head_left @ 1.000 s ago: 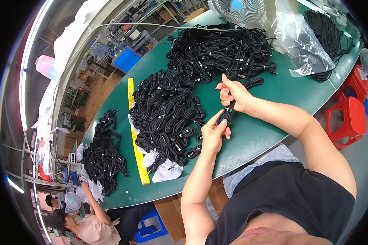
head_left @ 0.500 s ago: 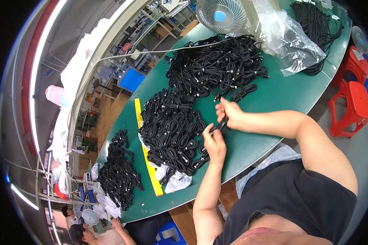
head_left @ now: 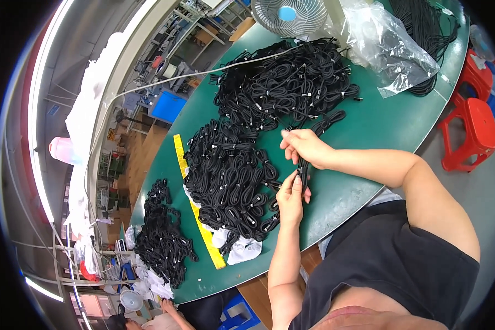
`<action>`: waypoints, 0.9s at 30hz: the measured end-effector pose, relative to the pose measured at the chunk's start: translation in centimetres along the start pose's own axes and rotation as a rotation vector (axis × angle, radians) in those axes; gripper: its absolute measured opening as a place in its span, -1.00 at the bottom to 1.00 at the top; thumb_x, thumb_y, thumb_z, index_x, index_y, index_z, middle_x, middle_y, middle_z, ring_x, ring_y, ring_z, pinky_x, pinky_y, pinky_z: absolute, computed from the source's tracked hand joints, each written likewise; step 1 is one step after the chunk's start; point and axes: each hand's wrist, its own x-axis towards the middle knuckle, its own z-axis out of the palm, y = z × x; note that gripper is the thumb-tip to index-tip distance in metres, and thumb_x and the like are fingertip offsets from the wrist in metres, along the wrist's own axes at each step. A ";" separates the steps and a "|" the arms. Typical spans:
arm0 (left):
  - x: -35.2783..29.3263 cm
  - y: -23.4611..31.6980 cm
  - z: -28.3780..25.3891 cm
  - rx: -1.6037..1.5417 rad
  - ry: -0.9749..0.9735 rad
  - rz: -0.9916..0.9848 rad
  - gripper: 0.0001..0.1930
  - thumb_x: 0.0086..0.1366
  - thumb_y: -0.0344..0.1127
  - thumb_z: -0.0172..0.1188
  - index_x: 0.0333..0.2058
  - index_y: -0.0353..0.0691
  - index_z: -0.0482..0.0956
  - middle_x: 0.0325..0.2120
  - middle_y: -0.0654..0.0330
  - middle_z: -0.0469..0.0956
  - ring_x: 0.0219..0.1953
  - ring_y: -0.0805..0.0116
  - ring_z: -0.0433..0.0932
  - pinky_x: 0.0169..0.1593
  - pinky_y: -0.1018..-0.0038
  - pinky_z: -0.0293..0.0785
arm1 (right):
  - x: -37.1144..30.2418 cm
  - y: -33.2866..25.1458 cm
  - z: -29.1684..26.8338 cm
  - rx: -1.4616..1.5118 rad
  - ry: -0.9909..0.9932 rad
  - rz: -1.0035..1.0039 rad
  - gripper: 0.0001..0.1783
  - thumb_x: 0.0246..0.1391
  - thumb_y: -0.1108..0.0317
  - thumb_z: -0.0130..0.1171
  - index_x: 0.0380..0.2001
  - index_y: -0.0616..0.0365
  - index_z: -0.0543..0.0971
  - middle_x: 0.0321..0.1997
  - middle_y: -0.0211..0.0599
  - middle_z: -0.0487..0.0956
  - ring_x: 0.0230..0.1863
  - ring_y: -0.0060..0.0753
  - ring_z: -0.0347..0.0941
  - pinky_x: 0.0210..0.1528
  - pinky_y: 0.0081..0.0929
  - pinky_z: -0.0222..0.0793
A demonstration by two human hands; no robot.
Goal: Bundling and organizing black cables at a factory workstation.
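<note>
My left hand [head_left: 291,199] is closed around a small coiled black cable [head_left: 303,169], thumb on top. Just above it, my right hand [head_left: 307,147] has its fingers bent round the upper part of the same cable. The coil runs between both hands, over the green table; its lower end is hidden by my left fingers. To the left, next to my left hand, lies a heap of coiled black cables [head_left: 231,181]. Beyond my right hand spreads a larger pile of black cables [head_left: 286,88], and a single coil [head_left: 328,121] lies near its edge.
A yellow strip [head_left: 201,223] and white plastic bag [head_left: 243,250] border the near heap. Another black cable pile [head_left: 162,236] lies farther left. A fan [head_left: 287,15], clear plastic bag [head_left: 390,52] and long cables [head_left: 423,27] stand at the back. Red stools [head_left: 470,135] are right; a co-worker's arm [head_left: 176,314] shows lower left.
Both hands have moved closer together around the cable, which now stands more upright between them. My left hand has shifted slightly right. The whole view has shifted a little.
</note>
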 end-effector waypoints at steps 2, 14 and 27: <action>0.2 0.6 -0.3 -0.115 0.028 -0.031 -0.71 0.28 -0.32 -0.01 -0.10 -0.39 0.39 -0.43 0.02 0.51 -0.68 0.53 0.35 -0.66 0.65 0.22 | 0.2 -0.9 -1.2 -0.243 -0.043 -0.093 -0.64 0.16 0.20 -0.10 -0.53 0.29 0.43 -0.60 -0.26 0.45 -0.61 -0.47 0.38 -0.56 -0.54 0.33; 6.1 10.1 -8.8 -1.081 0.148 0.461 -0.51 0.26 -0.33 -0.01 -0.01 -0.63 0.11 -0.11 -0.29 0.33 -0.07 0.05 0.41 -0.02 0.37 0.47 | 0.7 -2.3 -7.7 -2.001 0.067 -0.445 -0.80 -0.33 0.35 0.15 -0.51 0.18 0.55 -0.32 -0.30 0.45 -0.17 -0.32 0.30 -0.21 -0.46 0.23; 5.6 7.9 2.0 -0.098 -0.050 0.226 -0.72 0.27 -0.33 0.00 -0.11 -0.37 0.38 -0.32 0.15 0.49 -0.36 0.46 0.47 -0.38 0.58 0.41 | 1.2 -7.2 -1.6 -0.519 -0.027 -0.381 -0.67 -0.03 0.17 0.22 -0.48 0.28 0.48 -0.64 -0.47 0.45 -0.55 -0.73 0.34 -0.55 -0.64 0.27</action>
